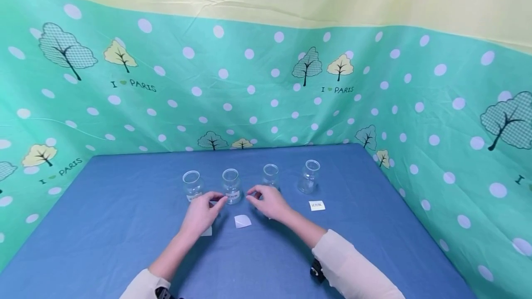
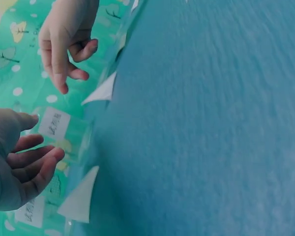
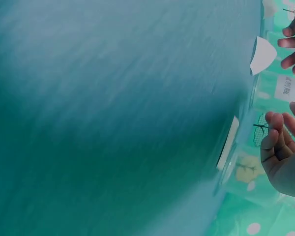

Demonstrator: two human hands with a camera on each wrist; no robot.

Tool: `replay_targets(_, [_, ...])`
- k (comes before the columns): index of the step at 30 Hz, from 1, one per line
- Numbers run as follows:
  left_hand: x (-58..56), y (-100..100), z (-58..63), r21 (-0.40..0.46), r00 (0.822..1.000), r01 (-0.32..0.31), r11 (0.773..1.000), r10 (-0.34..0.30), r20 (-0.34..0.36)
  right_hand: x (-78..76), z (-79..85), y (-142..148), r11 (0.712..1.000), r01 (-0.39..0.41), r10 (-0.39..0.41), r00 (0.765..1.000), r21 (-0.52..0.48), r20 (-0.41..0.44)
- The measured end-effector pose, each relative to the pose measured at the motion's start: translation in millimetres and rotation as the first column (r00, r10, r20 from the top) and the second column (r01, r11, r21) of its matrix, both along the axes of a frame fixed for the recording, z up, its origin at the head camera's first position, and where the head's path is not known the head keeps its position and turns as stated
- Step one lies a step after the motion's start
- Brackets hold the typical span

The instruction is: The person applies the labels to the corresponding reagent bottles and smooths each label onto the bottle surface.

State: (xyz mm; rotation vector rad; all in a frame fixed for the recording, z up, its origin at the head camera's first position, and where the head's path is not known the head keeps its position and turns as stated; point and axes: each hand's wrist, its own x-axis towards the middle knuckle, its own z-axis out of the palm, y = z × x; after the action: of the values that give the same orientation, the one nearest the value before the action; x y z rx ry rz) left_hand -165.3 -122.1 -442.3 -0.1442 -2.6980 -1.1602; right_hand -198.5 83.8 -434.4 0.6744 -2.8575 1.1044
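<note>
My left hand (image 1: pixel 201 213) hovers at the left side of a clear glass jar (image 1: pixel 231 178), the second from the left, its fingers loosely bent with nothing between them. A white label (image 2: pixel 54 123) with dark writing is on this jar's front. On the other side my right hand (image 1: pixel 270 202) hangs with relaxed, curved fingers, also holding nothing, and partly hides the third jar (image 1: pixel 271 172). At the far left, another glass jar (image 1: pixel 192 180) bears a similar label, part of it behind my left hand. A small white paper piece (image 1: pixel 243 221) lies in front of the second jar.
A glass jar (image 1: pixel 309 177) without a label stands at the right, with a written label (image 1: pixel 317 205) on the blue cloth before it. Another paper piece (image 1: pixel 207 231) shows beside my left wrist. A green patterned curtain (image 1: pixel 249 82) rises behind the table (image 1: pixel 124 243).
</note>
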Motion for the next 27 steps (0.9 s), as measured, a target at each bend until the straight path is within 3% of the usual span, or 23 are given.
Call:
replay_targets(5, [2.6, 12.2, 6.7, -0.001, 0.997, 0.083, 0.997, -0.083, -0.004, 3.5, 3.6, 16.3, 0.999, -0.026, 0.027, 0.999, 0.028, -0.046])
replay_targets(11, [3.6, 30.0, 5.2, -0.039, 0.978, 0.21, 0.977, -0.21, -0.012, 6.9, 3.9, 35.7, 0.998, -0.043, 0.044, 0.999, 0.035, -0.026])
replay_targets(21, [-2.8, 57.5, 0.0, -0.215, 0.919, 0.381, 0.899, -0.395, -0.023, 6.2, -1.5, 67.4, 0.991, -0.073, 0.072, 0.997, 0.109, 0.014])
replay_targets(27, [-5.5, 68.6, -1.8, -0.281, 0.908, 0.402, 0.871, -0.42, -0.005, 3.2, -7.0, 78.9, 0.98, -0.097, 0.095, 0.995, 0.174, 0.017])
